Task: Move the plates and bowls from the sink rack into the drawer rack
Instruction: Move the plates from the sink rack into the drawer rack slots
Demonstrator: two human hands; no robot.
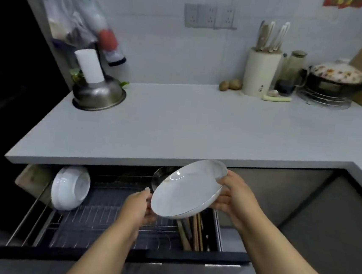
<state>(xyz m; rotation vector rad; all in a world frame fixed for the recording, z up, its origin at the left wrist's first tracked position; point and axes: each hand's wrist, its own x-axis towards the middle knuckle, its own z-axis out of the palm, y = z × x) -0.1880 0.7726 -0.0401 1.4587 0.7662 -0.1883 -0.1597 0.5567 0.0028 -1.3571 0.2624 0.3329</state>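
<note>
White plate (187,188) held tilted above the open drawer rack (92,223), gripped at opposite rims by both hands. Right hand (233,199) at the plate's right edge, thumb over the upper face, remaining fingers curled beneath. Left hand (139,205) at the lower left rim, fingers wrapped under and mostly hidden behind the plate (exact spread impossible to tell). Plate near the drawer's right half, just under the front edge of the grey countertop (177,123), touching nothing but the hands.

Inside the drawer rack, far left: stacked white bowls (70,187) set on edge, open sides facing left and away. Right compartment: wooden utensils (191,230) lying lengthwise, partly covered by the plate. Metal ladle (159,176) just behind the plate's upper left rim.

On the countertop, far left: steel bowl (99,93) with a white cylinder (89,65) standing in it. Far right: cream knife holder (260,72) with knives, two potatoes (230,84) just left of it, a glass jar (292,72), and a lidded floral pot (336,79) on a wire stand. Wall sockets (209,17) on the tiled wall above.
</note>
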